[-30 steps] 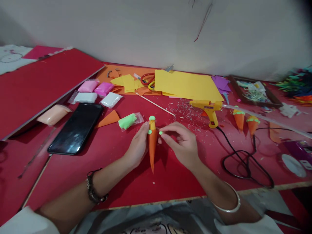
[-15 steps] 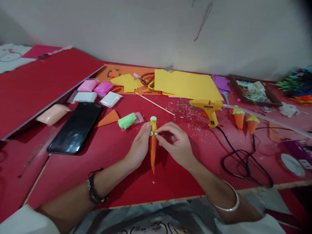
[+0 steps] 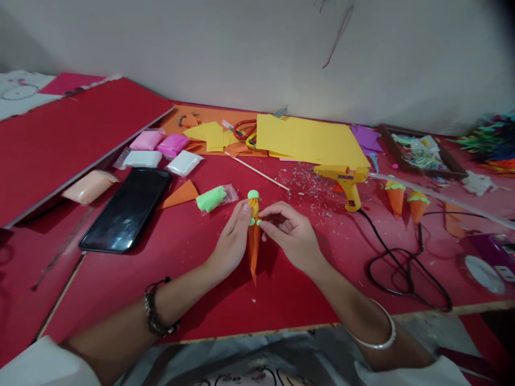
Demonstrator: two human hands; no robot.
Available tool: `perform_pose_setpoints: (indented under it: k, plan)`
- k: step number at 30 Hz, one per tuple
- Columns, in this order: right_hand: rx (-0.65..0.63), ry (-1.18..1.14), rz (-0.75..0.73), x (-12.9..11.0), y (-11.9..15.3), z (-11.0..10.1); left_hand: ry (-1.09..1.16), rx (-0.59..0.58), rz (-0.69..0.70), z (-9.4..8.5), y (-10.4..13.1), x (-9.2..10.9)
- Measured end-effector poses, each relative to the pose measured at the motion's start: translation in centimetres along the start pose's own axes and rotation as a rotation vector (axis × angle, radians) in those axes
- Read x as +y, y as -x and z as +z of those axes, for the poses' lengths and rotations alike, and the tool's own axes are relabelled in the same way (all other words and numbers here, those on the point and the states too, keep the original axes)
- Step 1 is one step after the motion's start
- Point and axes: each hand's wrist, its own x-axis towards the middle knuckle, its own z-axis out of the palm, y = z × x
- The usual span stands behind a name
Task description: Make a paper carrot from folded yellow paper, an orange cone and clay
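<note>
While gripping an orange cone (image 3: 253, 249) in the left hand (image 3: 230, 242), with the thumb laid along its upper part, pinches a small green ball (image 3: 259, 222) between thumb and finger of the right hand (image 3: 295, 234), close against the cone's right side; cannot tell whether already stuck on. Holds the cone tip down between both hands, over the front part of the red table (image 3: 217, 319); cannot tell whether touching the tabletop. Has another green ball (image 3: 252, 221) on the cone just left of the first, and above them a yellow top (image 3: 254, 206) with a green cap (image 3: 253, 194). Wears a dark bracelet (image 3: 151, 308) on the left wrist. Has near the left hand a packet of green clay (image 3: 211, 199), then an orange scrap (image 3: 179, 194) beside a black phone (image 3: 126, 209). Has beyond the hands a thin stick (image 3: 257, 171) and yellow paper (image 3: 309, 140). Has off to the right a yellow glue gun (image 3: 346, 179), near two shorter orange cones (image 3: 396, 199) with yellow and green tops
</note>
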Motion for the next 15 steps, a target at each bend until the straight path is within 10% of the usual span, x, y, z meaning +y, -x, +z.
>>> perform_pose_setpoints:
  k: [15]
  plan:
    - [-0.04,-0.131,0.101,-0.17,0.02,-0.01,-0.216,-0.109,0.191,0.03,0.37,0.78]
